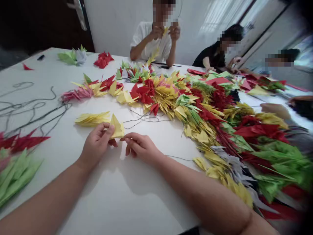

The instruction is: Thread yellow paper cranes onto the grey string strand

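My left hand (99, 138) pinches a yellow folded paper crane (117, 126) between thumb and fingers, its pointed tip upward. Close against the crane's lower right corner, my right hand (139, 147) is closed in a pinch; what it grips is too thin to make out, perhaps a needle or thread end. Just behind my left hand lies a row of stacked yellow paper cranes (91, 118) on the white table (117, 195). A dark thread (179, 158) runs out from beside my right forearm toward the heap.
A long heap of strung paper cranes (168, 94) in yellow, red and green curves across the table to the right. Loose dark threads (31, 109) and green cranes (19, 176) lie at left. Across the table, a person in white (151, 42) handles a yellow piece; others sit right.
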A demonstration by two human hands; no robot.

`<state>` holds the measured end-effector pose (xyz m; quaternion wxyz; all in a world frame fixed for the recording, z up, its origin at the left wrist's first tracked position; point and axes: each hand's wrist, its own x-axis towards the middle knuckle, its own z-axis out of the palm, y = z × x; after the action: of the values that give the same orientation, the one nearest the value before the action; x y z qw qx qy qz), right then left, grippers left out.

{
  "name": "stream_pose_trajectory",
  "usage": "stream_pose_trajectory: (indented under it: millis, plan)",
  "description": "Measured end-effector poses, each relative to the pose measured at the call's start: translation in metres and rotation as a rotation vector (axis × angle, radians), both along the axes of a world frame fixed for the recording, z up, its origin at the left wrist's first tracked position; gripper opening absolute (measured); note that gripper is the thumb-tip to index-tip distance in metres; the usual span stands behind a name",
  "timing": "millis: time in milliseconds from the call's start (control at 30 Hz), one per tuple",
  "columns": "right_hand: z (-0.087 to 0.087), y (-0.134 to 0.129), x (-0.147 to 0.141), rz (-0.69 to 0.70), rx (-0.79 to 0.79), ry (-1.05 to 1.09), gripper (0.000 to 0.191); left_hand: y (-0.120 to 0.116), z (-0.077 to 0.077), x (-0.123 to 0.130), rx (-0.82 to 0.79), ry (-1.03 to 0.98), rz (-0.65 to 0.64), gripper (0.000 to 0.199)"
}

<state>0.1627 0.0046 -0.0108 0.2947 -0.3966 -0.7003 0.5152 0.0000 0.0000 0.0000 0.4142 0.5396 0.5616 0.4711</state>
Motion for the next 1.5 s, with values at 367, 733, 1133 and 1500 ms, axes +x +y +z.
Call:
stream_pose_trajectory:
  millis: [367, 733, 1133, 1500]
  plan:
    - [-0.002, -0.003, 0.002, -0.069, 0.083, -0.001, 0.02, 0.006, -0.006, -0.002, 0.014, -0.011, -0.015, 0.027]
    - [-0.002, 0.002, 0.0, -0.052, -0.017, 0.447, 0.022, -0.005, -0.006, 0.002, 0.147, 0.331, 0.002, 0.027]
    - [-0.003, 0.006, 0.005, -0.232, -0.202, 0.585, 0.019, -0.005, -0.011, 0.005, 0.247, 0.276, -0.112, 0.029]
    - [0.001, 0.004, 0.005, -0.114, -0.11, 0.663, 0.013, -0.006, -0.009, 0.004, 0.37, 0.39, -0.02, 0.021]
